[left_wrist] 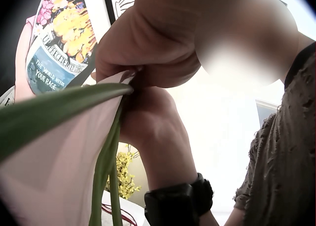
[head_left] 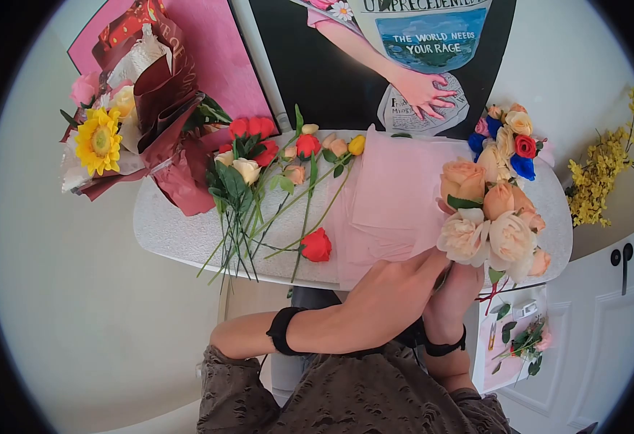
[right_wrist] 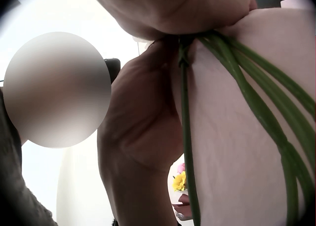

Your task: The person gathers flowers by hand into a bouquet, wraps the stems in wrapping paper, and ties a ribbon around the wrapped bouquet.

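My left hand (head_left: pixel 393 296) and right hand (head_left: pixel 458 293) meet at the stems just below a bunch of peach roses and pale peonies (head_left: pixel 494 224). Both hands have fingers curled around the bunch, overlapping at the same spot. Long green stems (right_wrist: pixel 256 102) run out from under the hands in the right wrist view. Alongside them spreads a pale pink wrapping sheet (left_wrist: pixel 59 157), its upper edge reaching the fingers in the left wrist view. The gripped part of the stems is mostly hidden by the hands.
Pink wrapping sheets (head_left: pixel 396 188) lie on the white table (head_left: pixel 179 239). To their left are loose red and cream roses (head_left: pixel 246 171) and a single red rose (head_left: pixel 316 245). A wrapped sunflower bouquet (head_left: pixel 98 141) stands at left, a small rose bouquet (head_left: pixel 506 139) at back right.
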`<state>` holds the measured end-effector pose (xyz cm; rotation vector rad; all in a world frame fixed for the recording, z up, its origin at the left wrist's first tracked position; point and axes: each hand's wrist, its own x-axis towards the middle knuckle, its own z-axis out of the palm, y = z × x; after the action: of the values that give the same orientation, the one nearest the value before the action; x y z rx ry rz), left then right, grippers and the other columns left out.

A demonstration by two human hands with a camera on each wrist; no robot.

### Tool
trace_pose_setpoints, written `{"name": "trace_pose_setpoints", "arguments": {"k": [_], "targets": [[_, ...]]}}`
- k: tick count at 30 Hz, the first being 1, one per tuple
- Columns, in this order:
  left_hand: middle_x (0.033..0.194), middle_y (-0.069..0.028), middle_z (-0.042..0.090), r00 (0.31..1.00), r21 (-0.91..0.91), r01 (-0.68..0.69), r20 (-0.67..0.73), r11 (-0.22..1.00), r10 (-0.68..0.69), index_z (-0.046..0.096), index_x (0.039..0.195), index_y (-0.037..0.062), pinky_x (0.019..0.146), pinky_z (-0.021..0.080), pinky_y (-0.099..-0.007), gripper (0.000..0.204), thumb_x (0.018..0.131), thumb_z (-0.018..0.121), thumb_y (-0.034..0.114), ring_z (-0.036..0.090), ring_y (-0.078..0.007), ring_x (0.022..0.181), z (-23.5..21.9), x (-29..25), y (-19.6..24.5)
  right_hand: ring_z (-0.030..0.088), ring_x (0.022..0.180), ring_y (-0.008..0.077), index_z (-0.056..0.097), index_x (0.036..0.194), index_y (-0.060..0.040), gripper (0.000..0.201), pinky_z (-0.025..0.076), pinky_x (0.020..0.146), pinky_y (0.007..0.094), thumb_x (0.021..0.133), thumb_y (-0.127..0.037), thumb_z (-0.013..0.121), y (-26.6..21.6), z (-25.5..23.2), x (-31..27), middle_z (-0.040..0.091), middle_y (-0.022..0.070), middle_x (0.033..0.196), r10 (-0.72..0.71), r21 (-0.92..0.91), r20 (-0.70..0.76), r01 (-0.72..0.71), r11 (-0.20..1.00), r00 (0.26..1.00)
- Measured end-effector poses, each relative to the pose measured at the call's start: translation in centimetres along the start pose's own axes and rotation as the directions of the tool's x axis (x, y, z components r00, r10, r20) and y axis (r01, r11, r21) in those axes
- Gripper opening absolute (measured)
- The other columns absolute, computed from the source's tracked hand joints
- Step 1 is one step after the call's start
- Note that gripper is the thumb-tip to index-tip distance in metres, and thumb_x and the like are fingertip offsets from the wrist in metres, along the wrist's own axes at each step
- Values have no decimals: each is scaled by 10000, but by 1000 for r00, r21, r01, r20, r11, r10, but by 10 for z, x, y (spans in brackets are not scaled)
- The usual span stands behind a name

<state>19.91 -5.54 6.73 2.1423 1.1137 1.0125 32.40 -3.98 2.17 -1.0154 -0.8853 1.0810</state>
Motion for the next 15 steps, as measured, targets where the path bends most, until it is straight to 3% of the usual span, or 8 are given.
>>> {"name": "trace_pose_setpoints", "arguments": {"k": [3,5,9,12,14,15], "targets": [[864,-189,646,999,123,-48,18,991,46,513,1198,-18,545,518,-419,411,801,617,0,646,-390,680,-1,2,2,603,967,138,571,1225,-2,298,501,807,283,990,-177,516,9,4,1,627,59,1138,-53,30,-72,55,998,996],[876,-182,643,998,156,-57,26,986,53,511,1191,-30,544,525,-410,433,773,623,-5,652,-378,689,-3,5,5,601,976,147,570,1223,-1,296,498,820,291,994,-177,505,32,-4,3,624,62,1139,57,293,-24,-48,955,998],[883,-182,627,995,237,-91,62,967,79,495,1147,-76,542,527,-405,419,751,619,-14,656,-367,706,-5,9,3,595,1000,161,562,1236,8,308,482,867,293,996,-172,495,27,-6,8,624,74,1144,36,256,37,-45,966,999],[887,-179,608,995,265,-91,65,960,77,492,1122,-82,548,526,-408,405,742,617,-20,652,-368,726,-7,10,9,576,1050,167,554,1249,28,320,457,916,290,1003,-162,480,0,4,8,612,79,1182,35,119,-47,-29,992,998],[892,-178,598,997,286,-70,57,956,56,493,1110,-80,553,527,-413,395,738,615,-23,649,-369,736,-7,10,10,563,1025,119,543,1289,16,369,439,906,274,1054,-250,440,7,-7,15,621,88,1243,-31,-306,121,66,950,992],[914,-186,593,998,303,-63,36,951,55,492,1105,-79,566,529,-411,385,744,614,-24,645,-371,756,-6,12,8,563,1025,119,543,1289,16,369,439,906,274,1054,-250,440,2,0,16,621,88,1243,-25,-310,118,61,949,993]]}}
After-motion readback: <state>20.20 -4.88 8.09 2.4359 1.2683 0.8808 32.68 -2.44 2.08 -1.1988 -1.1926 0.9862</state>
